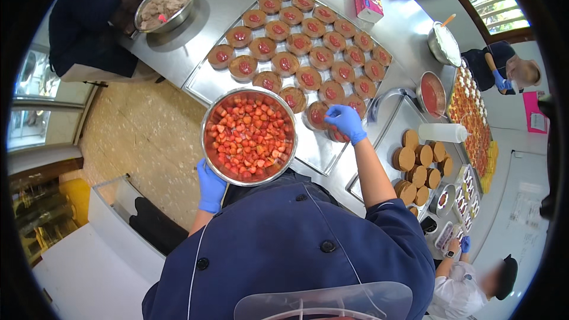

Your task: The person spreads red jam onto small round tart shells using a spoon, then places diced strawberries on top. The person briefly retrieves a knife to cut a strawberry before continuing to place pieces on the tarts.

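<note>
Strawberry pieces (249, 139) lie in one steel bowl (249, 95), gripped at its lower left by the left hand (211, 188); the right hand (348, 123) pinches its fingertips together, contents unclear, among roughly thirty sauce-topped cake rounds (320, 57).

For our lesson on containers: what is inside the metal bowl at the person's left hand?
The bowl holds many cut strawberries; the top ones hide the bottom and anything beneath them.
</note>
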A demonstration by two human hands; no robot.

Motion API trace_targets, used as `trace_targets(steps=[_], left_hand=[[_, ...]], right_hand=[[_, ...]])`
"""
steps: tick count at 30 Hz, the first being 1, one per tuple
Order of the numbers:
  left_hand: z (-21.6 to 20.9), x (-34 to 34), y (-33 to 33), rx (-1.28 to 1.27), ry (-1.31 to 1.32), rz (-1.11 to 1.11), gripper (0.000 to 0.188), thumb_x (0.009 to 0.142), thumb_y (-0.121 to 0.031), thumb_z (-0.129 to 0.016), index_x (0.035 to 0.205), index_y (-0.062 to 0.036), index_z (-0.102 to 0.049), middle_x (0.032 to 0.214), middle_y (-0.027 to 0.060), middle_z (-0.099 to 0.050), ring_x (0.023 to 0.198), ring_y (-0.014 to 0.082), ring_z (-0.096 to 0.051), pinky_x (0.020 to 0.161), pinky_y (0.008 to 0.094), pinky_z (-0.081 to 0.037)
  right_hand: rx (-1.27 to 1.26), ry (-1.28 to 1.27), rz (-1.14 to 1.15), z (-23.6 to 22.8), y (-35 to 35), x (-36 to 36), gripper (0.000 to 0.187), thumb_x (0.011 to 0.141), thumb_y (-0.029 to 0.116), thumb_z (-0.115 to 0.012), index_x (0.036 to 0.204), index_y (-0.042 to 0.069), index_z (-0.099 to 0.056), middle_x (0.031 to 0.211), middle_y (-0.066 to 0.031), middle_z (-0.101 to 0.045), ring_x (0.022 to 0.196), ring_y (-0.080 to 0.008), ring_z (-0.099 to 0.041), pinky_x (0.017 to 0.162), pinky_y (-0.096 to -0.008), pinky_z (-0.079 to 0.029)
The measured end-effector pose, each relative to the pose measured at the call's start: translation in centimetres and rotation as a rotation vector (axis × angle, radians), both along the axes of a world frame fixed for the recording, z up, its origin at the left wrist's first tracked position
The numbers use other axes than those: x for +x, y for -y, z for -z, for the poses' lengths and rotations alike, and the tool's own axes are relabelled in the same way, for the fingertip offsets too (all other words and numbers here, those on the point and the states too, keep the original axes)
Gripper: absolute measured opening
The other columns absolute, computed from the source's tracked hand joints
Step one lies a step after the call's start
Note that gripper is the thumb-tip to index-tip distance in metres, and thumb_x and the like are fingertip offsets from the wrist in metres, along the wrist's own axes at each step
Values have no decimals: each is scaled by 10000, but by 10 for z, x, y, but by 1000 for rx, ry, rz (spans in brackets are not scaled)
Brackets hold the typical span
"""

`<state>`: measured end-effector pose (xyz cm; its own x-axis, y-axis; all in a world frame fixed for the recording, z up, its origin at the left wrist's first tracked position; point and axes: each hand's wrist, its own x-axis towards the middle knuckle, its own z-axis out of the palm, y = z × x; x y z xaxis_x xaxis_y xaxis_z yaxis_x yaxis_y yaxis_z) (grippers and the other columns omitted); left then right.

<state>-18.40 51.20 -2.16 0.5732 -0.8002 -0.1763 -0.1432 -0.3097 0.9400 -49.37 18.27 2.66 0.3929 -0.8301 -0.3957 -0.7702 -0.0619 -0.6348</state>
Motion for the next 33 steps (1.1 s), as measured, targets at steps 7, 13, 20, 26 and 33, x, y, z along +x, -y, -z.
trace_targets(steps=[7,13,20,26,33], left_hand=[[10,5,-1,9,-93,-25,596,869,-38,-670,1290,-29,-248,1339,162,-476,1214,195,-493,1050,331,-386],[-3,1,0,95,-63,7,579,882,2,-621,1298,-41,-220,1364,169,-451,1247,203,-466,1065,355,-390],[-16,5,17,-243,-1154,-424,518,1003,-418,-347,1333,-35,-457,1392,145,-490,1271,279,-482,1087,414,-393],[-24,6,16,-222,-1220,-480,494,1009,-390,-358,1329,-24,-444,1386,145,-492,1256,270,-494,1084,408,-396],[5,7,9,-183,-664,-171,438,1006,-265,-445,1345,-38,-284,1364,115,-461,1212,235,-501,1074,395,-411]], right_hand=[[-299,-416,-307,33,-10,10,205,694,310,-760,825,153,-738,831,-113,-701,757,-303,-671,667,-415,-518],[-325,-288,-231,-18,-9,20,265,752,345,-736,924,145,-756,826,-108,-710,737,-287,-684,670,-400,-529],[-393,158,-418,-41,-62,117,200,859,217,-616,1019,183,-729,951,-84,-706,816,-283,-680,720,-385,-541],[-491,-42,-731,18,-83,177,244,860,174,-592,1079,139,-693,964,-106,-673,883,-270,-660,746,-406,-531],[-395,146,-428,-22,-74,140,277,837,289,-665,1087,177,-702,913,-77,-685,832,-244,-671,708,-376,-534]])
